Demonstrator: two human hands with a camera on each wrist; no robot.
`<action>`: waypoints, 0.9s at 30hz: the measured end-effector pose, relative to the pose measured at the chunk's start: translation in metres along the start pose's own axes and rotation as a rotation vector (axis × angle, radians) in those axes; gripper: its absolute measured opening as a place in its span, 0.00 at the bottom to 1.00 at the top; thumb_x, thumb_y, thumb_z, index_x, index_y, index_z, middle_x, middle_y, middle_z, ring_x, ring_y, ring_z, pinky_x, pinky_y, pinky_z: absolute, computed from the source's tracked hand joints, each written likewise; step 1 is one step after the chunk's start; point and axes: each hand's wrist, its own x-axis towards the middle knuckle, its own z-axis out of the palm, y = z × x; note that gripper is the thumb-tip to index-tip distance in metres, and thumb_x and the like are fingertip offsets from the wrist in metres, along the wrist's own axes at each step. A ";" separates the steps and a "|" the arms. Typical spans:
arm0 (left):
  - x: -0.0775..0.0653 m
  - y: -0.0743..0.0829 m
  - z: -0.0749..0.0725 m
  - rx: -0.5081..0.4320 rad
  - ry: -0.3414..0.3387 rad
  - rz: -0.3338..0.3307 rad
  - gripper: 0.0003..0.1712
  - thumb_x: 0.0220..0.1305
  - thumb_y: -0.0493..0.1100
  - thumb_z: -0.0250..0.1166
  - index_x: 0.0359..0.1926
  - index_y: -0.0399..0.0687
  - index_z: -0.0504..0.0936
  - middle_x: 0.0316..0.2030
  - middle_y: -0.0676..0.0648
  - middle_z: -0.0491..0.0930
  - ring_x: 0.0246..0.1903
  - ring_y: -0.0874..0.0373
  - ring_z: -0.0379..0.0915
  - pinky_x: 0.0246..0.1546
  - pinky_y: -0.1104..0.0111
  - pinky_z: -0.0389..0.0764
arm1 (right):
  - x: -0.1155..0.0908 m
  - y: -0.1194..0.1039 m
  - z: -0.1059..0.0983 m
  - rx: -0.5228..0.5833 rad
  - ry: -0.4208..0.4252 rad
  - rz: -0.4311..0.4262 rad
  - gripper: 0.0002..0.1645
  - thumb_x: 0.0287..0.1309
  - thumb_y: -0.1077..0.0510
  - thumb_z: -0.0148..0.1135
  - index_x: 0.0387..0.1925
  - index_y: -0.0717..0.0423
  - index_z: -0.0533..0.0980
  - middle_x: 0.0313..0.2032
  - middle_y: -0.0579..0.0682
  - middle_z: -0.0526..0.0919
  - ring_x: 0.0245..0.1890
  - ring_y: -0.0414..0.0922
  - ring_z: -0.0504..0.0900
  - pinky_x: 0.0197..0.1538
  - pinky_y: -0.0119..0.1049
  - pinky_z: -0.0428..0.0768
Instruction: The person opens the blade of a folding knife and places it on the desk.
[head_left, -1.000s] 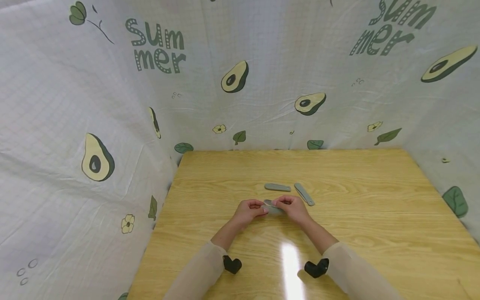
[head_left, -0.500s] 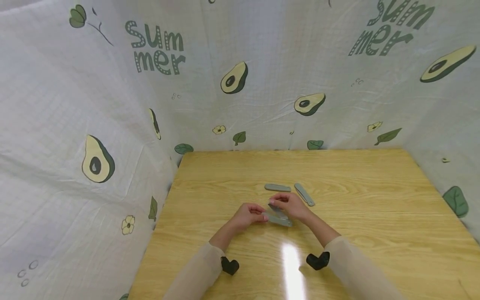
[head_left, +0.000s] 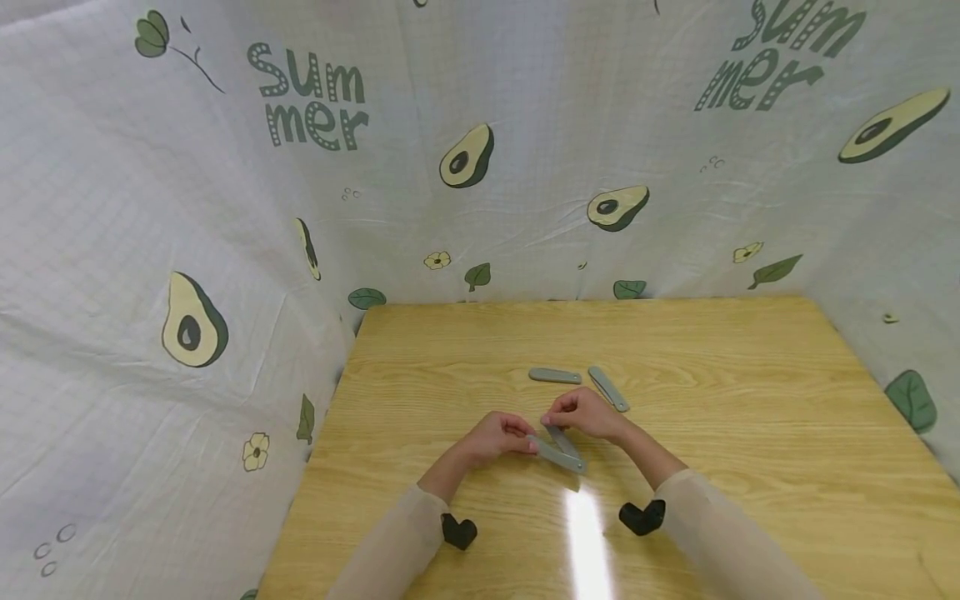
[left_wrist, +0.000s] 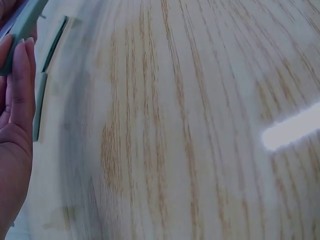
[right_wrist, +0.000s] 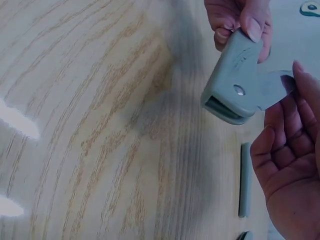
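Observation:
Both hands hold one grey-green folding knife (right_wrist: pixel 232 80) above the table. In the head view, my left hand (head_left: pixel 497 437) grips the far-left end of its handle (head_left: pixel 557 456). My right hand (head_left: pixel 588 414) pinches the tip of the blade (right_wrist: pixel 275 89), which stands out at an angle from the handle. A round pivot pin shows near the handle's end in the right wrist view. Beyond the hands lie two more folded knives of the same colour, one sideways (head_left: pixel 555 376) and one slanted (head_left: pixel 608 389). Only the handle's end and part of my left hand show in the left wrist view.
The wooden table (head_left: pixel 420 350) carries a bright light reflection (head_left: pixel 587 533) near its front. A white cloth (head_left: pixel 540 100) printed with avocados and leaves hangs around the back and sides. Each sleeve has a black wrist mount, the left one (head_left: pixel 459 531) close over the table.
The blade has swung out from the handle into a V, its tip in my right fingers. My left hand and the handle have moved slightly toward the body; the other two knives stay put.

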 end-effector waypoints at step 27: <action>-0.003 -0.009 -0.010 -0.157 0.194 0.095 0.13 0.60 0.31 0.66 0.44 0.25 0.79 0.29 0.51 0.83 0.33 0.57 0.84 0.46 0.58 0.85 | -0.011 0.011 -0.029 0.190 0.104 0.032 0.18 0.59 0.54 0.66 0.39 0.68 0.80 0.31 0.48 0.88 0.32 0.45 0.86 0.48 0.58 0.82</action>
